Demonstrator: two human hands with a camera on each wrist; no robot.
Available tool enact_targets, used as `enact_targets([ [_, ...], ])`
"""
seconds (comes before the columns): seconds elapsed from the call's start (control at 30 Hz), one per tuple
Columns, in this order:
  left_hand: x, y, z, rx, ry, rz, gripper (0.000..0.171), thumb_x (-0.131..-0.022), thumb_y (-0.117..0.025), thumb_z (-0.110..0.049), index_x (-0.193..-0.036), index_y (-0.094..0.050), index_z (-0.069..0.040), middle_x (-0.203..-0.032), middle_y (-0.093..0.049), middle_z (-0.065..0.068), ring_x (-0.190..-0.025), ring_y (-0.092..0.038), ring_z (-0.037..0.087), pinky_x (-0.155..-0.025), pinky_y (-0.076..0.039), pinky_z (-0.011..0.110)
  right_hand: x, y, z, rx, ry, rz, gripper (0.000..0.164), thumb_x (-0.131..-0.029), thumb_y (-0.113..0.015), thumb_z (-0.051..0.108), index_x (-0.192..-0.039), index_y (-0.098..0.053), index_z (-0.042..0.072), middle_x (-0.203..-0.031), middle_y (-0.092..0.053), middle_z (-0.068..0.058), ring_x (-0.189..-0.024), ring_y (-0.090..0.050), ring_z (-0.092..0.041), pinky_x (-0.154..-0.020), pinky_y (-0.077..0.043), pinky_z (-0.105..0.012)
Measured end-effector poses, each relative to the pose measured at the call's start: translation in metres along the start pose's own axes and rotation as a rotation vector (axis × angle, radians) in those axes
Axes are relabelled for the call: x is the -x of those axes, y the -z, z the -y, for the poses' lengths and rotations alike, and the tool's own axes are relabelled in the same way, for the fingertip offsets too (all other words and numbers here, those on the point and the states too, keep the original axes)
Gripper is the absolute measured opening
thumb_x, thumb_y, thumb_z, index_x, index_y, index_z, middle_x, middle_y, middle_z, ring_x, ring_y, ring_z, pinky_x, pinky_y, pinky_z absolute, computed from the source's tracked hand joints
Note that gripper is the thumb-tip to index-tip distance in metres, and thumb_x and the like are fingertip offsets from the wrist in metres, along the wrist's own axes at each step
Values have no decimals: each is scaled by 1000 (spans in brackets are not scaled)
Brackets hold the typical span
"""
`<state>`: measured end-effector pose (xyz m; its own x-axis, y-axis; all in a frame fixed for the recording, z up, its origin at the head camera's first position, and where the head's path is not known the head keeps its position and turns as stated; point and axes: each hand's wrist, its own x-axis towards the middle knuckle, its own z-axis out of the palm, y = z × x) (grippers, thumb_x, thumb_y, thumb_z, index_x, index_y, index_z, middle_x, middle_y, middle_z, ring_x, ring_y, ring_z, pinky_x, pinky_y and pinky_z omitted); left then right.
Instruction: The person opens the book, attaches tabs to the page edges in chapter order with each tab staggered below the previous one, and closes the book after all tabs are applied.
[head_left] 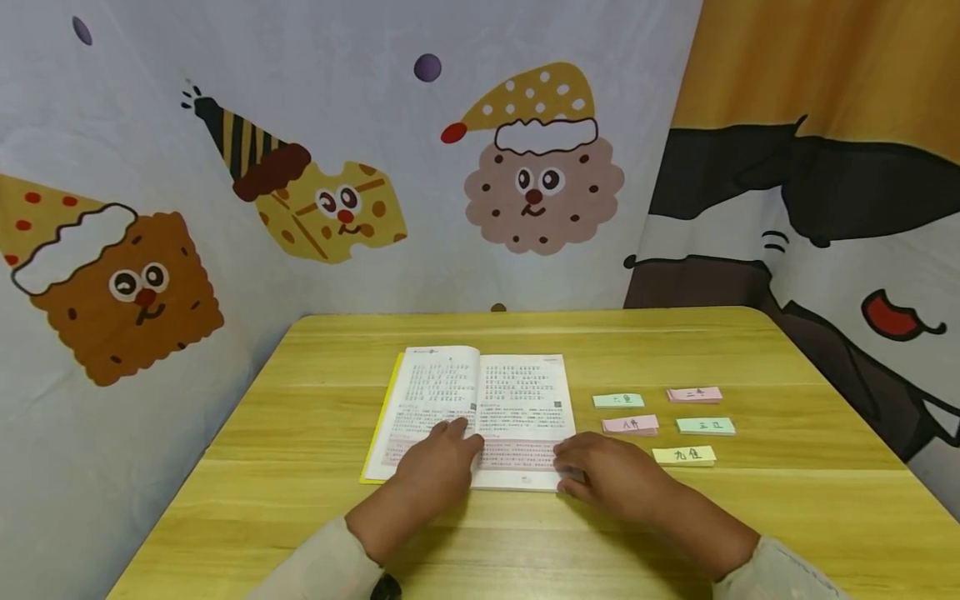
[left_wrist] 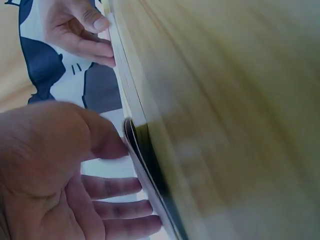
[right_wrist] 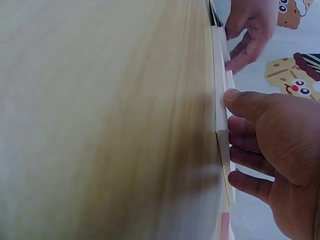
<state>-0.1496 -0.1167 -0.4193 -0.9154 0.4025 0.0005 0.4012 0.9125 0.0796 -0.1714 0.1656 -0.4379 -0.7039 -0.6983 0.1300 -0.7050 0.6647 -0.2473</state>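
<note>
An open book (head_left: 521,421) with printed text and a yellow cover edge lies flat on the wooden table. On its left page rests my left hand (head_left: 441,462), thumb near the centre fold; the left wrist view shows that hand (left_wrist: 60,170) with its fingers spread against the page. My right hand (head_left: 618,475) touches the right page near its outer lower edge. Seen from the right wrist, the fingers of that hand (right_wrist: 280,155) are fairly straight, with the thumb tip at the book's edge (right_wrist: 221,80). Neither hand curls round anything.
Right of the book lie several folded paper slips with handwriting: green ones (head_left: 618,401) (head_left: 706,427), pink ones (head_left: 694,395) (head_left: 630,425) and a yellow one (head_left: 684,456). The wooden table (head_left: 247,500) meets a cartoon-printed cloth (head_left: 420,283) behind.
</note>
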Motion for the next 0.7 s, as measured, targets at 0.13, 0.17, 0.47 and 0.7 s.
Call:
enact_targets([
  [0.13,1,-1,4,80,26,47,36,-91,-73,-31,-122,-70,-13,-142,-56,20,-130,-54,42,-96,-52,51,0,1,0,-7,3,6,23,-95,-75,28,-112,-78,13,-127,-69,-2,-120,-63,-23,-97,-53,-43],
  [0.17,1,-1,5,92,24,57,41,-90,-75,-36,-124,-69,-13,-144,-55,21,-131,-53,42,-99,-51,51,0,1,0,-7,4,6,23,-95,-75,27,-112,-78,13,-127,-69,-2,-120,-63,-23,-96,-53,-43],
  [0.47,-2,0,10,112,-23,51,42,-87,-79,-44,-114,-70,-13,-140,-56,22,-130,-54,41,-102,-49,50,-1,3,-3,-19,18,19,22,-96,-74,27,-113,-78,14,-127,-69,-1,-120,-63,-22,-97,-53,-44],
  [0.7,-5,0,13,82,-40,37,39,-87,-81,-39,-114,-71,-12,-135,-59,20,-122,-59,40,-96,-52,49,-3,4,-7,1,8,-23,23,-96,-74,27,-116,-76,16,-117,-71,6,-110,-65,-14,-91,-55,-39],
])
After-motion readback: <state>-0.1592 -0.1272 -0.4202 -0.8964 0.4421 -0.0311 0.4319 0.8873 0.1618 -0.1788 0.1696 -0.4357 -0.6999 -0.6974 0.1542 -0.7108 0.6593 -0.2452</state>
